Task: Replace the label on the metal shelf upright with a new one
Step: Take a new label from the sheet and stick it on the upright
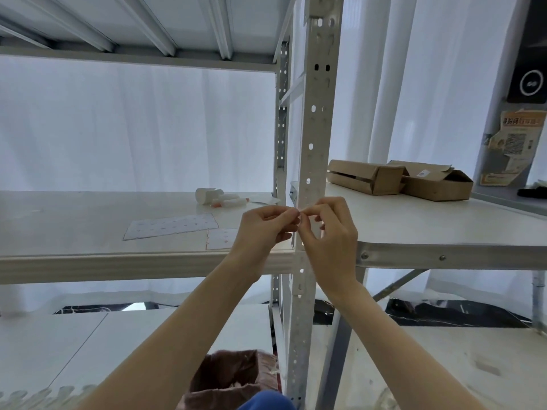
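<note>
The pale metal shelf upright [315, 119] with punched holes runs top to bottom through the middle of the view. My left hand [265, 227] and my right hand [328, 232] meet in front of it just above the shelf's front edge. Their fingertips pinch a small white label [301, 216] together, right at the upright's face. Whether the label touches the metal I cannot tell. A long label sheet [171, 226] with red-dotted stickers lies flat on the shelf to the left, with a smaller cut piece [220, 239] beside it.
The white shelf board [88, 220] also carries a white roll and small tubes [220, 198] at the back. Two cardboard boxes [399, 179] sit on the table [444, 226] to the right. A bin with a brown bag [233, 377] stands below.
</note>
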